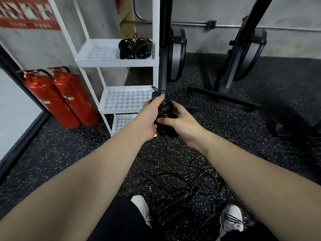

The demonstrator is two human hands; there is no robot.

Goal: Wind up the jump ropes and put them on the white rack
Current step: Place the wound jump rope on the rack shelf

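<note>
Between the two hands sits a wound-up black jump rope [165, 110]. The left hand [149, 117] is wrapped around its left side, and the right hand [182, 122] pinches its lower end, so both hands are clamped on the bundle. It hangs in the air just beside the middle shelf [125, 101] of the white rack [83, 58]. If the grip goes loose, I think the coils could spring open and the rope would need winding again. Two wound ropes [135, 47] already sit on the top shelf. Down by the white shoes [231, 220], loose ropes [182, 185] lie tangled on the floor [60, 153]. A foot could catch in them and trip the person.
</note>
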